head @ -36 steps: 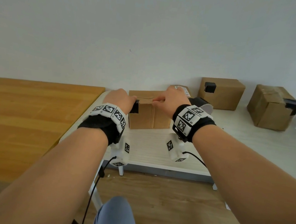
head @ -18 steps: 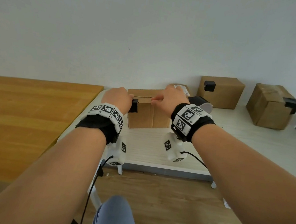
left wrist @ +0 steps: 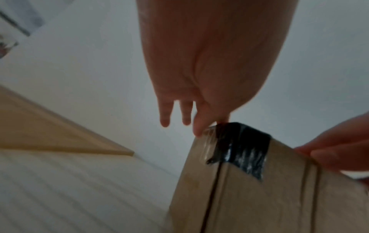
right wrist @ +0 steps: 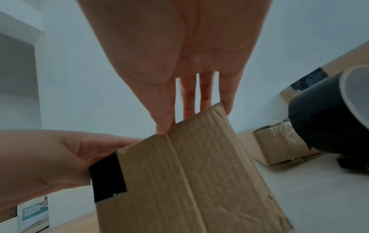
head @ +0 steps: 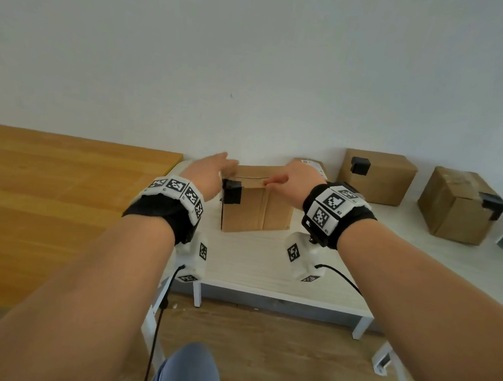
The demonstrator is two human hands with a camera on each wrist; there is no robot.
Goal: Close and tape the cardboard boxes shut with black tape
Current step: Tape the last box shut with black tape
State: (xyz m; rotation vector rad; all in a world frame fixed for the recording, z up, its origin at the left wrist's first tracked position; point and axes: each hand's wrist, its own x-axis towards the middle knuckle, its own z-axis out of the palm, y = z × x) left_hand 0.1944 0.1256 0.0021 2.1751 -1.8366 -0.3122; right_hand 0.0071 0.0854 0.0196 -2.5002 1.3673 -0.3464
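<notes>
A small cardboard box stands on the white table, flaps down, with a patch of black tape folded over its top left corner. My left hand reaches over that corner with straight fingers; in the left wrist view one fingertip touches the box edge beside the tape. My right hand lies flat on the box's top right, fingers straight, thumb at the front top edge. The roll of black tape lies just right of the box.
Two more brown boxes with black tape patches stand at the back right, one near the wall, one tilted. A small labelled box is behind the right hand. A wooden table adjoins on the left.
My left hand, earlier curled against the tape at the box's left corner, has lifted and stretched its fingers over the top, uncovering the tape patch. The right hand stays on the box.
</notes>
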